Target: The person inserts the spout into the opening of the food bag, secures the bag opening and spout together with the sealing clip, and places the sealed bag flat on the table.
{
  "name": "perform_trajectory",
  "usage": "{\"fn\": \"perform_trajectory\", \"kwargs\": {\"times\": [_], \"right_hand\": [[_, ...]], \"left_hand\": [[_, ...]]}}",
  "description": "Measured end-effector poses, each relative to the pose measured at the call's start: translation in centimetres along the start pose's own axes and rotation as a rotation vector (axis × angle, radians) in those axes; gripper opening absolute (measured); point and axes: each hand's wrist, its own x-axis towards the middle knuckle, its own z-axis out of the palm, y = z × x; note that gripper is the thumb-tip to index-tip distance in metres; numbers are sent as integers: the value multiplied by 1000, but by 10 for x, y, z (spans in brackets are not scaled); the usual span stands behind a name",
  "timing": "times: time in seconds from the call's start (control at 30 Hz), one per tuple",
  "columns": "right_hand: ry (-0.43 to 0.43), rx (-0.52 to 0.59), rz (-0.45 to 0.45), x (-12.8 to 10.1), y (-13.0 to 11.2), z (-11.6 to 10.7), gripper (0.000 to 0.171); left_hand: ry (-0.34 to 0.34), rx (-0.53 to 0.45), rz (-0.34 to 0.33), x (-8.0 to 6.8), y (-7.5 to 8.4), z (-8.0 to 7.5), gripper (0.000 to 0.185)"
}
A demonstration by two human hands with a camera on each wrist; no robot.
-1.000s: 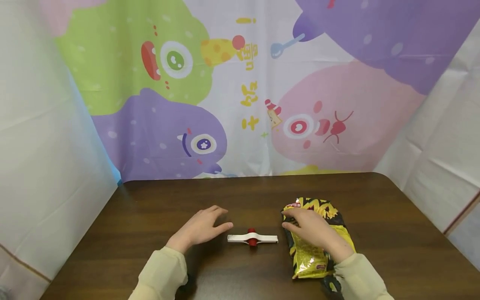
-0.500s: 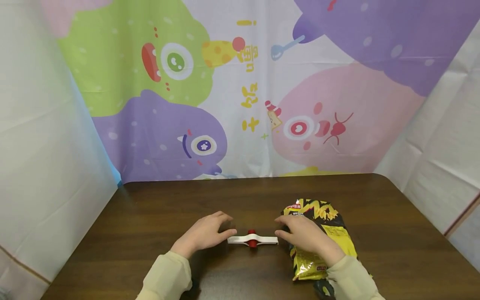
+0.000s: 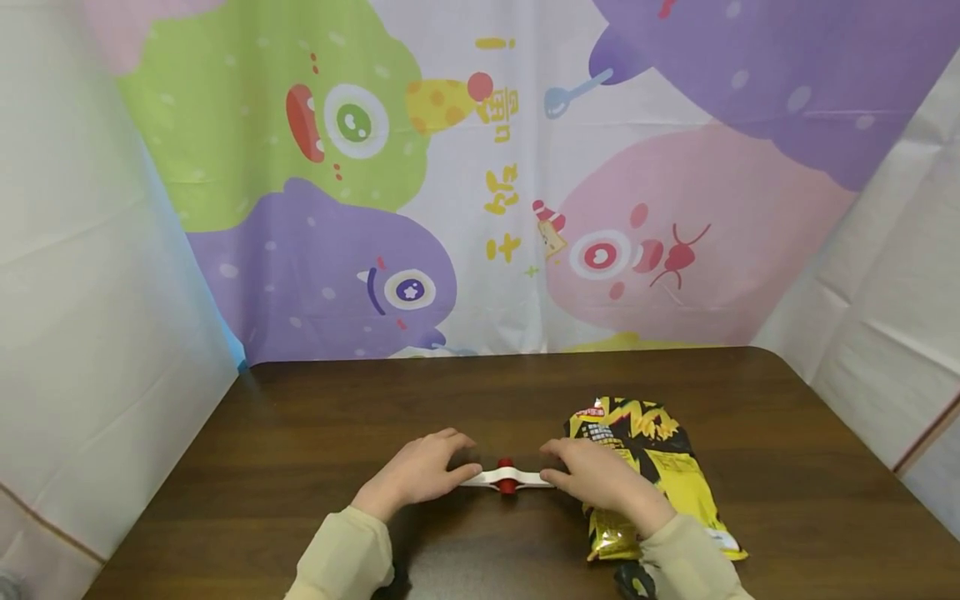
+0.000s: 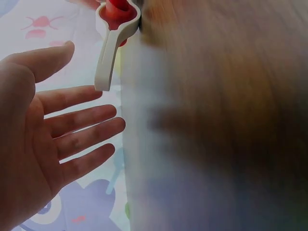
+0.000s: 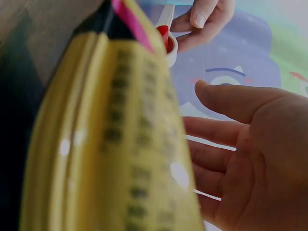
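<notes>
A: Grip state?
B: Left hand (image 3: 416, 473) spread, right hand (image 3: 600, 473) spread. Thumbs apart from fingers on both.
A: Where's the white strip (image 3: 487, 477)?
B: On the tabletop (image 3: 300, 433), crosswise between the hands. Red piece (image 3: 507, 486) at its middle.
A: Contact?
B: Can't tell. Head view has a thumb overlapping each end.
A: Other stuff?
B: Yellow-and-black bag (image 3: 678, 479) lying on the right, partly covered by right hand and sleeve (image 3: 686, 560). Cartoon-print curtain (image 3: 487, 308) behind the tabletop.
</notes>
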Motion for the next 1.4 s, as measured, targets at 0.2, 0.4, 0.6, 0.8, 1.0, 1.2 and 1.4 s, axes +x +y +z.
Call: {"fn": "perform_trajectory", "kwargs": {"times": [0.2,0.4,0.6,0.8,1.0,1.2,1.4], "right_hand": [[-28,14,18,1,-2,5,36],[-18,-36,15,1,-6,12,33],[0,-73,3,3,-11,18,28],[1,-117,0,5,-11,20,21],[39,-158,-24,6,-12,22,11],[89,-179,-52,8,-11,25,5],[106,-169,-40,8,-10,27,7]], "left_hand": [[-15,-39,20,1,4,3,42],[-35,-74,21,3,6,9,41],[-36,-86,26,5,8,13,38],[-72,-126,14,6,12,15,38],[-61,-97,43,8,14,17,32],[-54,-93,69,9,18,18,25],[-49,-83,83,9,19,18,16]]}}
